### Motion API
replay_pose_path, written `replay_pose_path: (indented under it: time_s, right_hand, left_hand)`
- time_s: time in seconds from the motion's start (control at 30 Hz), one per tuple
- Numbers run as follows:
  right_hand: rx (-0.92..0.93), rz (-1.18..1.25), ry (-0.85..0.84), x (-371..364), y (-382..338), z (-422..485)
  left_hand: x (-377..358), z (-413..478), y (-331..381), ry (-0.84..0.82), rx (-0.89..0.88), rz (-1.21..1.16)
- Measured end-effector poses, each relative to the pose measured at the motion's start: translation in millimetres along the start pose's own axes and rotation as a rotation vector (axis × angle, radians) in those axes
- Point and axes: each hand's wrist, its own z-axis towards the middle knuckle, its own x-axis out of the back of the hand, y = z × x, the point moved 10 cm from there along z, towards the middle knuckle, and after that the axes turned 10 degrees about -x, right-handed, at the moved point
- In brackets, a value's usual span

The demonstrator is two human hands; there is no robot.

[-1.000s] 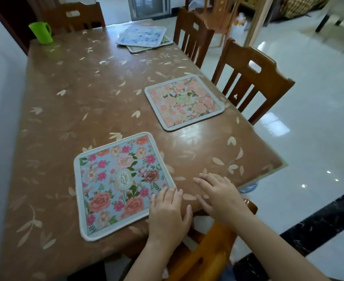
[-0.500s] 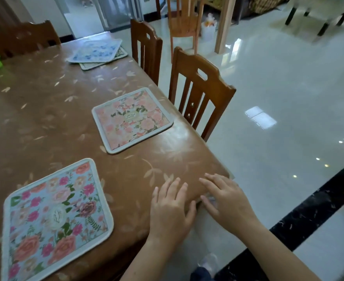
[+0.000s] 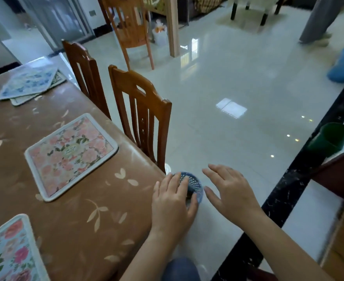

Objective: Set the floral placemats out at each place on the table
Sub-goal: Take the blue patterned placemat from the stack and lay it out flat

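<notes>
A pink floral placemat (image 3: pixel 71 155) lies flat on the brown table (image 3: pixel 98 218) in front of the nearer chair. A blue floral placemat (image 3: pixel 9 252) lies at the near left, cut off by the frame. A small stack of blue placemats (image 3: pixel 29 84) rests at the far end of the table. My left hand (image 3: pixel 173 203) hovers at the table's right corner, fingers spread, holding nothing. My right hand (image 3: pixel 229 191) is open over the floor, to the right of the table.
Two wooden chairs (image 3: pixel 144 118) stand along the table's right side, a third (image 3: pixel 132 27) further back. A blue perforated round object (image 3: pixel 195 185) lies on the floor under my left hand. A dark green cup (image 3: pixel 331 138) sits on a counter at right. A person's legs (image 3: pixel 321 19) show far right.
The view has swung right, so the placemats slid left in frame. Both hands have left the table edge and moved right, the right hand now over the floor.
</notes>
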Motion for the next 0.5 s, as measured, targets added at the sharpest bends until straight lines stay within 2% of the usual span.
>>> replay_pose_path:
  time_s: [0.27, 0.5]
  right_hand:
    - [-0.037, -0.027, 0.032, 19.0, 52.9, 62.4]
    - [-0.010, -0.089, 0.050, 40.1, 110.0, 170.1]
  left_hand:
    - [-36.5, 88.1, 17.6, 0.033, -0.003, -0.104]
    - [-72.0, 204.4, 19.8, 0.090, 0.007, -0.101]
